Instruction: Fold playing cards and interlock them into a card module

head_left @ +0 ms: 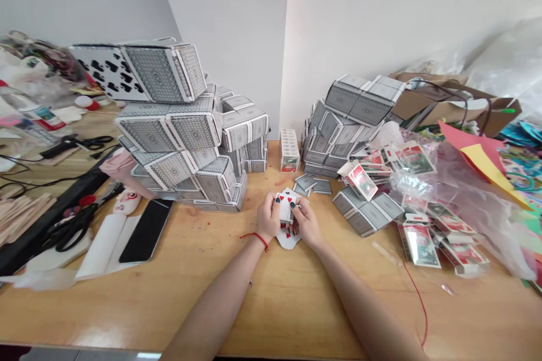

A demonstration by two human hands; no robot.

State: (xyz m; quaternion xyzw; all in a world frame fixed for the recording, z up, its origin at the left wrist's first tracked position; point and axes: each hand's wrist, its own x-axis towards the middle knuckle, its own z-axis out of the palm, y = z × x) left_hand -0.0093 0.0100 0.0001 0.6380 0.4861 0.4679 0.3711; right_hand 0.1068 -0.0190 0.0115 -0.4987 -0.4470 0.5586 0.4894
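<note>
Both hands meet over the middle of the table and grip playing cards (pixel 286 210), whose top face carries red hearts. My left hand (pixel 268 219) has its fingers closed on the cards' left side, with the thumb lying on top. From the right, my right hand (pixel 306 222) closes on the same cards, its dark-nailed thumb on their face. Below the hands, more loose cards (pixel 288 240) lie on the table, partly covered. Just beyond, several cards lie back up (pixel 322 186). How many cards are held cannot be made out.
Boxes built from playing cards stand stacked at left (pixel 192 130) and right (pixel 345 124). A row of card packs (pixel 290 152) stands between them. Rightward lie a card-built box (pixel 367 211), opened card packs (pixel 419 242) and plastic wrapping. A phone (pixel 147 230) and black scissors (pixel 78 225) are leftward.
</note>
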